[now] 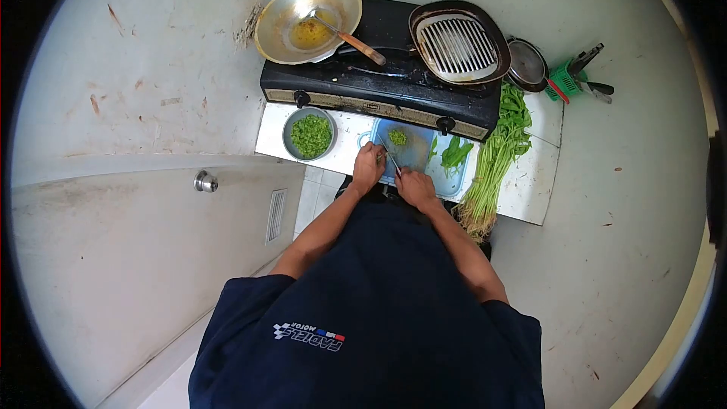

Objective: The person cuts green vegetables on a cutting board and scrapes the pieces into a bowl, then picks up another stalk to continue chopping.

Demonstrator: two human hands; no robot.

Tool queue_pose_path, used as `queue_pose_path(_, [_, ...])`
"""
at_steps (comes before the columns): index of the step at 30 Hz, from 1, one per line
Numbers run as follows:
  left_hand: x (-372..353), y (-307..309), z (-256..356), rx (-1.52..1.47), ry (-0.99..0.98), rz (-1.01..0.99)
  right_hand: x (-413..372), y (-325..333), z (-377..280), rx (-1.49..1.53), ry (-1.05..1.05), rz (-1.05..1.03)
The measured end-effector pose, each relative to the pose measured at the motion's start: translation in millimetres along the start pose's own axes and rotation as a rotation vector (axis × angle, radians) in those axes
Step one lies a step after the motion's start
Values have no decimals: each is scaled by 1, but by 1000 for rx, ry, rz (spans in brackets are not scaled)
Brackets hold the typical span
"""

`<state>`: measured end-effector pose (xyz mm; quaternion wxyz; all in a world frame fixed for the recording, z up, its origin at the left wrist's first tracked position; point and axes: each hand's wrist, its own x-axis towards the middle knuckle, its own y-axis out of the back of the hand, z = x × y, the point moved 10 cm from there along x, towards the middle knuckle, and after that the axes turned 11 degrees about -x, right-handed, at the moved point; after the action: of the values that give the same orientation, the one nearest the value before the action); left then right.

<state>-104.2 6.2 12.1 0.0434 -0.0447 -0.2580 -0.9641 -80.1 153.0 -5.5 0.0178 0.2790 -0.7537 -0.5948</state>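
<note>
My right hand (416,187) is closed around the handle of a knife (391,158), its blade slanting up and left over a blue cutting board (415,157). Beside the blade, my left hand (369,166) has its fingers drawn together at the board's left edge; what they hold is too small and covered to name. A small heap of chopped greens (397,136) lies on the board just beyond the blade. Loose green leaves (456,154) rest on the right part of the blue surface. Left of my hands stands a grey bowl (287,136) filled with chopped greens (311,135).
A bunch of leafy greens with roots (488,170) lies along the right side. Behind the board is a black stove (379,87) bearing a wok (271,26) with a wooden-handled utensil (362,48) and a grill pan (496,57). A green basket (563,81) holds utensils.
</note>
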Motion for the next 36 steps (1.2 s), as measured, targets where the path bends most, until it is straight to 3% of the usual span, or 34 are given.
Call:
queue_pose_path(10, [-1, -3, -7, 1, 17, -21, 16, -6, -8, -44, 52, 22])
queue_pose_path(34, [-2, -3, -9, -12, 34, -24, 5, -7, 3, -37, -47, -72])
queue_pose_path(36, [-2, -2, -7, -20, 27, -19, 5, 0, -3, 1, -4, -6])
